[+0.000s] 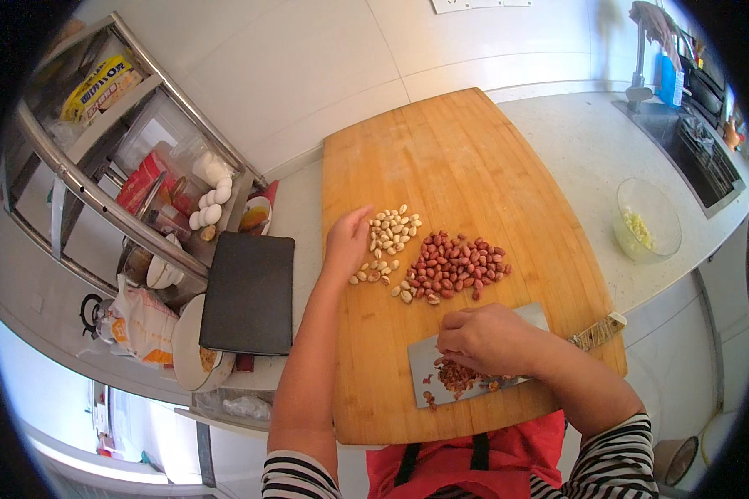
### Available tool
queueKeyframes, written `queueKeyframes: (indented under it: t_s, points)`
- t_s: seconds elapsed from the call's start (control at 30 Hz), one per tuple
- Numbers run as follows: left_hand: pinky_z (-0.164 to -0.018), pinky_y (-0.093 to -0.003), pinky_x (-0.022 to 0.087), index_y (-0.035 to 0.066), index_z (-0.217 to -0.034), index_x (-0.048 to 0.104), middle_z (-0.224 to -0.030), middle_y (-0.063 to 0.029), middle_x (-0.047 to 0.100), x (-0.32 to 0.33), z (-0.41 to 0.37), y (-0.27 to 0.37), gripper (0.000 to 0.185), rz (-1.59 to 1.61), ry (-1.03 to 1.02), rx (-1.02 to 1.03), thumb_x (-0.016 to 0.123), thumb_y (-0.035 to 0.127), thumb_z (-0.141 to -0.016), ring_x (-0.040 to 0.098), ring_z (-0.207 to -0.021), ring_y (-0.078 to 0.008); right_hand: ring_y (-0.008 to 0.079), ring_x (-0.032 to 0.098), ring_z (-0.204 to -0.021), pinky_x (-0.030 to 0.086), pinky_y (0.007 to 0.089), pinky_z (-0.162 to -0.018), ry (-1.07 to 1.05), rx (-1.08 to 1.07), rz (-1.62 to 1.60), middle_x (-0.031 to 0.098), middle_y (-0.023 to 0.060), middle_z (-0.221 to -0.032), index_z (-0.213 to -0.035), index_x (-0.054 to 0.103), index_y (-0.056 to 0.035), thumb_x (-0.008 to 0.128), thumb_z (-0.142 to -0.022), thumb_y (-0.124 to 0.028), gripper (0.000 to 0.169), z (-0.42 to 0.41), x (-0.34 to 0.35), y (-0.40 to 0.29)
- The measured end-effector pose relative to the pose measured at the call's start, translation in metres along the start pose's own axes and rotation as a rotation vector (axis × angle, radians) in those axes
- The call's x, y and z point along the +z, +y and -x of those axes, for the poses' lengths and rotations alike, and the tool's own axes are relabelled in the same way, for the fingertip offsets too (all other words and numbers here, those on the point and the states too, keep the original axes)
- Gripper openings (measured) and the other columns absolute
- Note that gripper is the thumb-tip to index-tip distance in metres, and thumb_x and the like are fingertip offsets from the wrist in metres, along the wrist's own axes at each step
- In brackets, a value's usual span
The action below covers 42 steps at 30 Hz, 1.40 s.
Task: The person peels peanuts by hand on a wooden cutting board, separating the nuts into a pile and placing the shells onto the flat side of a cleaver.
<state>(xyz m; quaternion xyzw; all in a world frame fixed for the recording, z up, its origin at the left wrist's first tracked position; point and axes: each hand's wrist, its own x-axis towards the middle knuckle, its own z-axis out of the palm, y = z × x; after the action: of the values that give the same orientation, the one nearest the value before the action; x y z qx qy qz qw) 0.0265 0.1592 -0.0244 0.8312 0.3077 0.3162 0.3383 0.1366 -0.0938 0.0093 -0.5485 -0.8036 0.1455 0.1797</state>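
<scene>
My left hand (348, 240) is at the left side of a wooden cutting board (437, 150), beside a loose pile of pale nuts (392, 232) that look like peeled peanuts. Its fingertips are turned away, so I cannot see whether they hold anything. Red-skinned peanuts (455, 263) form a larger pile at the board's middle. My right hand (490, 337) is bunched over a cleaver (421, 368) lying flat near the front edge. Red-brown flakes like peanut skins (457, 378) cover part of its blade. The right fingertips are hidden; the cleaver's wrapped handle (598, 332) points right.
On the right, a glass bowl (661, 234) with pale green chopped pieces stands near the sink (693, 156). A metal rack (162, 81) on the left carries eggs (211, 206) and packages. A black flat case (248, 293) lies left of my left arm, by a white bowl (187, 355).
</scene>
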Motion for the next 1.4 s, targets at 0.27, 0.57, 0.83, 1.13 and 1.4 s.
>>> queueKeyframes:
  t_s: [0.27, 0.57, 0.83, 1.13, 1.4]
  points:
    - [-0.078, -0.0263, 0.043, 0.004, -0.096, 0.061, -0.095, -0.0089, 0.059, 0.001, 0.066, 0.054, 0.019, -0.092, 0.062, -0.052, 0.055, 0.006, -0.079, 0.055, -0.089, -0.018, 0.0279, 0.058, -0.071, 0.046, 0.0394, -0.058, 0.077, 0.002, -0.015, 0.055, 0.0094, -0.072, -0.075, 0.051, -0.0062, 0.051, -0.076, -0.018, 0.012, 0.003, -0.004, -0.004]
    - [-0.077, -0.0349, 0.04, 0.003, -0.089, 0.062, -0.083, -0.0113, 0.054, 0.023, 0.076, 0.056, 0.022, -0.414, -0.046, 0.154, 0.062, 0.018, -0.074, 0.05, -0.084, -0.028, 0.0287, 0.059, -0.064, 0.046, 0.0407, -0.055, 0.137, -0.041, 0.048, 0.057, 0.0109, -0.068, -0.076, 0.054, -0.0048, 0.053, -0.076, -0.024, 0.019, 0.0, -0.002, -0.004]
    - [-0.078, -0.0359, 0.04, 0.003, -0.085, 0.059, -0.084, -0.0109, 0.056, 0.029, 0.078, 0.056, 0.016, -0.222, -0.097, 0.069, 0.062, 0.011, -0.071, 0.051, -0.084, -0.0276, 0.0287, 0.059, -0.063, 0.046, 0.0395, -0.053, 0.132, -0.021, 0.075, 0.057, 0.0103, -0.066, -0.072, 0.051, -0.0052, 0.052, -0.076, -0.021, 0.016, -0.001, 0.005, 0.0]
    - [-0.066, -0.0318, 0.043, 0.002, -0.083, 0.06, -0.076, -0.0112, 0.06, 0.032, 0.075, 0.063, 0.014, -0.151, -0.108, 0.116, 0.063, 0.011, -0.072, 0.056, -0.072, -0.0251, 0.0278, 0.057, -0.064, 0.045, 0.0386, -0.053, 0.179, 0.057, 0.04, 0.055, 0.0091, -0.07, -0.072, 0.051, -0.0058, 0.054, -0.076, -0.02, 0.015, -0.001, 0.004, 0.001]
    - [-0.087, -0.0384, 0.03, 0.006, -0.082, 0.06, -0.079, -0.0077, 0.059, 0.04, 0.072, 0.067, 0.016, -0.284, -0.048, 0.197, 0.06, 0.02, -0.074, 0.053, -0.08, -0.0242, 0.0287, 0.056, -0.065, 0.045, 0.039, -0.055, 0.128, 0.01, -0.02, 0.054, 0.0089, -0.071, -0.075, 0.053, -0.0067, 0.055, -0.074, -0.018, 0.011, 0.001, -0.004, -0.001]
